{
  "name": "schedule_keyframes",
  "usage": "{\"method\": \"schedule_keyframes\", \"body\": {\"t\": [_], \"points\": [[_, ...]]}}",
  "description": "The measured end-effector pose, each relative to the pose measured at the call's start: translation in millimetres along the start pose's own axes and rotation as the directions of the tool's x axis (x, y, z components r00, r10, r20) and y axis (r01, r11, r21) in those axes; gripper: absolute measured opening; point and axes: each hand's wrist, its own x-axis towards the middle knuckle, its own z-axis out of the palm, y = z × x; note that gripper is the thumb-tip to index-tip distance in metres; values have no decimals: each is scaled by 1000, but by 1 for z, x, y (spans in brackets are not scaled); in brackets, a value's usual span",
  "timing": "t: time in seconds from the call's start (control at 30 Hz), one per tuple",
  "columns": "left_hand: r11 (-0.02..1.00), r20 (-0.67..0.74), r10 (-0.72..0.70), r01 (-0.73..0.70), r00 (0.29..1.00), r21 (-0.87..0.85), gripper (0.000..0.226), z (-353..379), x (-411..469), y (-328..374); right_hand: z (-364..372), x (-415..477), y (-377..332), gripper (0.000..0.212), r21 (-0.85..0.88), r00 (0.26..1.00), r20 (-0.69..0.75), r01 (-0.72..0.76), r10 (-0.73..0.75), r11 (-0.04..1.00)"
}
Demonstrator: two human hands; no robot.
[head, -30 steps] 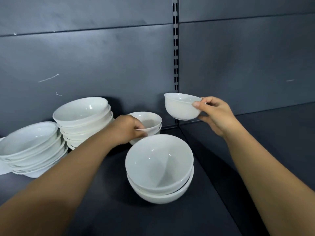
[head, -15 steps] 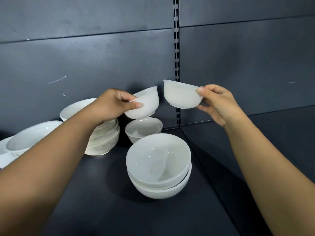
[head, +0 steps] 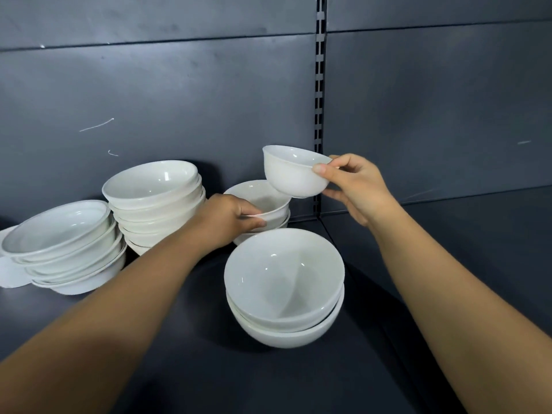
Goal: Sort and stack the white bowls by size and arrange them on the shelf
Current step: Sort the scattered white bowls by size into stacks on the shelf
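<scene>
The right hand (head: 355, 186) holds a small bowl (head: 294, 176) up. The left hand (head: 227, 219) pinches the small stack (head: 263, 195). Big bowls (head: 283, 282) sit just in front, more stacks (head: 155, 201) left.

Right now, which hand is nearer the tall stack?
Left. The left hand, pinching a small bowl, sits just right of the tall stack; the right hand holds a raised bowl farther right.

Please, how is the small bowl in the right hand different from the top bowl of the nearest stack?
The small bowl is clearly smaller than the top bowl. The right hand pinches the small bowl by its rim in the air; the top bowl sits nested in another bowl on the shelf. The small bowl is tilted; the top bowl looks nearly level. Both are white, empty, mouth up.
</scene>
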Motion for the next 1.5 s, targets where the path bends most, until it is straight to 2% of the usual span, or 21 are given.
{"method": "schedule_keyframes", "body": {"t": [0.07, 0.4, 0.5, 0.63, 0.73, 0.8, 0.9, 1.03, 1.1, 1.17, 1.37, 1.5], "points": [[999, 1, 33, -33, 999, 42, 16, 2, -2, -3, 4, 0, 5, 23, 6, 1000, -2, 1, -1, 1000], [998, 35, 32, -30, 999, -56, 32, 9, -4, -17, 10, -1, 13, 22, 65, 1000, -16, -4, 5, 998], [992, -26, 79, -81, 997, -97, 27, 17, -5, -21, 11, -1, 15, 22, 48, 1000, -9, -12, 13, 999], [986, -183, 39, -68, 982, -155, 25, 24, -7, -24, 15, 2, 14, 21, 40, 1000, 10, -5, 5, 999], [985, -161, 134, -149, 978, -84, 25, 20, -7, -25, 23, 5, 14, 21, 20, 999, 34, 14, -15, 1000], [987, -115, 158, -161, 981, -22, 29, 15, -7, -23, 29, 6, 15, 21, 1, 998, 59, 28, -28, 1000], [985, -112, 169, -173, 979, -28, 38, 13, -9, -21, 37, 6, 19, 21, -36, 995, 99, 37, -34, 999], [991, -193, 88, -105, 977, -80, 29, 18, -16, -25, 36, 6, 24, 21, -36, 994, 102, 36, -32, 999], [982, -296, 1, -57, 955, -180, 30, 17, -26, -25, 33, 7, 27, 20, -24, 995, 99, 28, -26, 999], [946, -337, -101, -14, 936, -323, 32, 15, -37, -23, 32, 8, 31, 20, -57, 995, 94, 45, -39, 997], [866, -193, -183, 66, 964, -496, 21, 25, -49, -14, 38, 5, 39, 24, -160, 981, 189, 85, -54, 983], [802, -171, -199, 60, 965, -594, 35, 32, -47, -15, 40, 3, 47, 25, -175, 972, 233, 68, -25, 982]]}}
